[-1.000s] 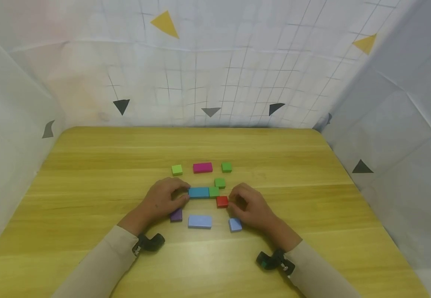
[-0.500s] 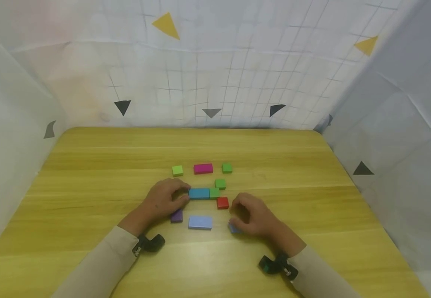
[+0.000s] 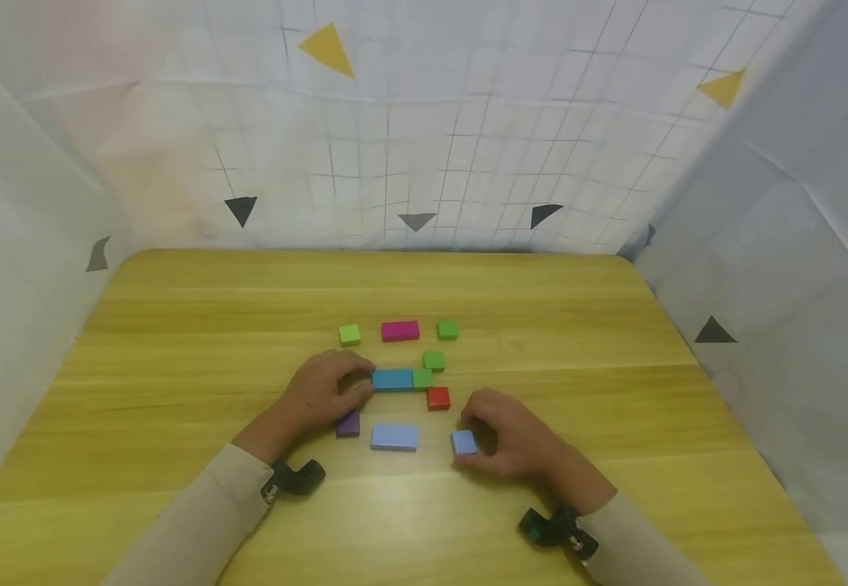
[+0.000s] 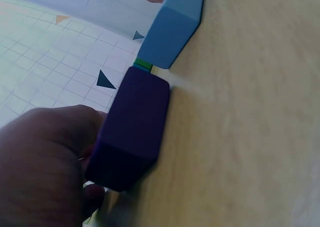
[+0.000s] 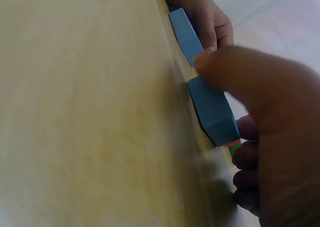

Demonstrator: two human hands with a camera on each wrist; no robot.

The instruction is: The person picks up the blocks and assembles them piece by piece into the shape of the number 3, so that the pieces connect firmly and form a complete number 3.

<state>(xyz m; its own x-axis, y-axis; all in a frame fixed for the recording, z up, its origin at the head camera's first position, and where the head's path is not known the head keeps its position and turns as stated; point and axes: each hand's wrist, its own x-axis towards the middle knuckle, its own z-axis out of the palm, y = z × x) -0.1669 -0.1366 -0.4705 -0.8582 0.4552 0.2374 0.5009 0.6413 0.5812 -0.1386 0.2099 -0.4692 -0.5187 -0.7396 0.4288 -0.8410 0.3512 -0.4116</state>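
My left hand [image 3: 324, 388] holds the left end of a blue rectangular block [image 3: 392, 380] between thumb and index finger. A green square block [image 3: 421, 379] adjoins its right end. Just below that hand lies a purple block [image 3: 347, 423], large in the left wrist view [image 4: 132, 122]. My right hand [image 3: 512, 435] is around a small light-blue block [image 3: 464, 443] on the table; the thumb is at its near edge and the index finger curves beyond its far side, with a gap showing. In the right wrist view the thumb overlaps this small block [image 5: 214, 112].
A red block [image 3: 439, 398] and another green block [image 3: 434, 361] lie by the row. Behind are a lime block [image 3: 349, 334], a magenta block [image 3: 399, 330] and a green block [image 3: 447, 330]. A long light-blue block [image 3: 395, 437] lies between the hands on the wooden table [image 3: 175, 325].
My right hand has left the red block's side and moved down and slightly right to the small light-blue block. My left hand has stayed at the blue block.
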